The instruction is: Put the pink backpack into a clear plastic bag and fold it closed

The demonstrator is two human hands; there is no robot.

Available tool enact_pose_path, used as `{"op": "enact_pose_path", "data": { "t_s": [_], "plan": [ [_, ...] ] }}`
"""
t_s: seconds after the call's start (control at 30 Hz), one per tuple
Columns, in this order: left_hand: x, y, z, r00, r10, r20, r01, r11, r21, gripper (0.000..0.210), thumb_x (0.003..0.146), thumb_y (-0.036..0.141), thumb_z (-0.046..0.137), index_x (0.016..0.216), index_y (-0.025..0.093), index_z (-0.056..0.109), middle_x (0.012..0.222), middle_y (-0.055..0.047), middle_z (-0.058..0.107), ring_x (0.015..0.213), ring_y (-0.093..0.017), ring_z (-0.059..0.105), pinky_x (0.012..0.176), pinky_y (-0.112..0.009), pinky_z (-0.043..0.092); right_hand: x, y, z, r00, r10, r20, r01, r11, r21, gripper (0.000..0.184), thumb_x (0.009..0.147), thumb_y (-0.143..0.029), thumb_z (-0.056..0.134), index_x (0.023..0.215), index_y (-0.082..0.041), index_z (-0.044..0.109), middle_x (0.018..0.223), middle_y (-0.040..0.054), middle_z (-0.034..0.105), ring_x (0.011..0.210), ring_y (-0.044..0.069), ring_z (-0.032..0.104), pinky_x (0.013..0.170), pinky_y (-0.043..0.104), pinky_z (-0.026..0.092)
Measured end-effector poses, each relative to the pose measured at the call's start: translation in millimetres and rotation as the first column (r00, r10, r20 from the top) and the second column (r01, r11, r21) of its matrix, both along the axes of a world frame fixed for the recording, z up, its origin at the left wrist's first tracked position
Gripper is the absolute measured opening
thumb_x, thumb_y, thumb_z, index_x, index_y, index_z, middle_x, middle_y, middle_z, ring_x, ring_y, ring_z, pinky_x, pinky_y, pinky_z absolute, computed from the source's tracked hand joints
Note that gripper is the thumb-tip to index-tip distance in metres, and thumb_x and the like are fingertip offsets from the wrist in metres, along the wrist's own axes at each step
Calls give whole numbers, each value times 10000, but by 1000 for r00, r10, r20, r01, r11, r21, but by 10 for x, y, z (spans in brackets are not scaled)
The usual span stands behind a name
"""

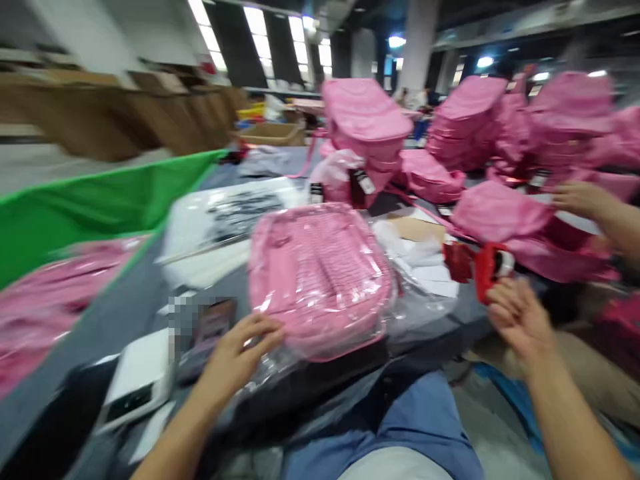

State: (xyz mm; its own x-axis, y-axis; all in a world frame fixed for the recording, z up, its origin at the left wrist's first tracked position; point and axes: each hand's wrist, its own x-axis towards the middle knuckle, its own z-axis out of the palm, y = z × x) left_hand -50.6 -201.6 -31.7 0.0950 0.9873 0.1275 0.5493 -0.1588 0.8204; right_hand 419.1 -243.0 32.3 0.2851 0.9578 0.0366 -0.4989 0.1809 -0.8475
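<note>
Head view showed a pink backpack (pixel 325 273) sealed or wrapped in a clear plastic bag (pixel 274 367), lying flat at the near edge of the grey counter (pixel 131 305), between the person's two hands; the left hand (pixel 245 350) rested on its lower left corner, fingers laid over the film, and whether that grip pinched any plastic I could not tell; the right hand (pixel 520 317), well apart from the backpack, had its grip clamped around a red tape dispenser (pixel 493 267) with a pale roll in it, held up over the counter's right part; just right of the backpack lay crumpled clear film and white papers (pixel 436 280), with a brown cardboard piece (pixel 417 229) behind them; to the left sat a stack of printed plastic bags (pixel 240 208), and nearer, beside the left forearm, a white boxy device (pixel 143 373); behind the wrapped backpack stood a stuffed pink backpack (pixel 367 113), with more pink packs further right; at the right edge a co-worker's hand (pixel 583 200) was at another pink bag (pixel 505 212); along the left, wrapped pink bags (pixel 65 293) lay beside a green sheet (pixel 100 190), with cardboard boxes (pixel 165 120) beyond.
</note>
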Motion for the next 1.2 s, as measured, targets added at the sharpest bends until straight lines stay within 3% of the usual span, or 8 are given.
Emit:
{"op": "enact_pose_path", "data": {
  "t_s": [0.13, 0.23, 0.33, 0.5, 0.7, 0.83, 1.07, 1.2],
  "plan": [
    [88, 48, 92, 999, 6, 43, -5, 1000, -3, 279, 770, 471, 634, 714, 218, 740, 862, -50, 690, 865, -217, 639, 855, -349, 492, -589, 259, 462, 858, 367, 361, -457, 865, 207, 346, 974, -404, 670, 746, -230, 476, 536, -97, 239, 462, 85, 172, 397, 210, 186],
    [95, 40, 96, 1000, 7, -2, -7, 1000, -7, 250, 803, 428, 613, 733, 215, 723, 868, -47, 681, 889, -223, 626, 892, -372, 457, -1382, 531, 627, 271, 446, 853, -807, 588, -51, 329, 951, -447, 673, 783, -205, 527, 643, -57, 433, 545, 85, 337, 497, 226, 271],
    [102, 36, 111, 997, -11, -74, 9, 1000, -21, 233, 825, 398, 609, 740, 212, 720, 875, -43, 675, 902, -227, 624, 890, -372, 447, -2163, 856, 595, -249, 198, 948, -864, 398, -310, 216, 976, -366, 613, 853, -194, 572, 679, -52, 500, 582, 91, 376, 568, 240, 268],
    [99, 69, 135, 991, -33, -128, 29, 999, -35, 237, 844, 387, 601, 756, 206, 726, 850, -34, 653, 858, -214, 618, 832, -344, 454, -2738, 1429, 334, -658, 43, 752, -637, 501, -586, 251, 872, -404, 762, 988, -197, 681, 850, 3, 679, 677, 130, 528, 608, 255, 302],
    [70, 77, 112, 994, -45, -99, 43, 999, -15, 270, 843, 430, 598, 762, 203, 719, 857, -39, 652, 856, -213, 618, 833, -340, 461, -2438, 1493, 327, -540, 83, 838, -411, 843, -348, 220, 904, -309, 744, 1064, -184, 660, 1020, 68, 735, 854, 178, 639, 622, 251, 313],
    [63, 97, 64, 995, -61, -82, 61, 998, -3, 300, 837, 465, 579, 766, 211, 720, 847, -39, 652, 850, -212, 625, 833, -343, 470, -2484, 1028, 144, -425, 10, 905, -545, 795, -265, 222, 917, -392, 714, 1030, -207, 666, 950, 39, 748, 854, 184, 669, 640, 258, 336],
    [-2, 104, 196, 984, -68, -167, 65, 998, -19, 372, 820, 553, 577, 913, 219, 711, 985, -80, 725, 943, -267, 668, 931, -429, 513, -2756, 921, -160, -482, 19, 876, -534, 787, -310, 463, 783, -606, 788, 966, -194, 683, 912, 75, 766, 835, 231, 698, 625, 261, 347],
    [-235, 144, 392, 988, 71, -138, -71, 997, 11, 663, 827, 655, 609, 1317, 209, 579, 1307, -138, 672, 1093, -295, 699, 942, -451, 568, -2142, 925, -56, -26, -157, 987, -408, 903, 133, 411, 966, -557, 603, 801, -181, 615, 707, 11, 666, 612, 120, 573, 573, 234, 311]
  ]
}}
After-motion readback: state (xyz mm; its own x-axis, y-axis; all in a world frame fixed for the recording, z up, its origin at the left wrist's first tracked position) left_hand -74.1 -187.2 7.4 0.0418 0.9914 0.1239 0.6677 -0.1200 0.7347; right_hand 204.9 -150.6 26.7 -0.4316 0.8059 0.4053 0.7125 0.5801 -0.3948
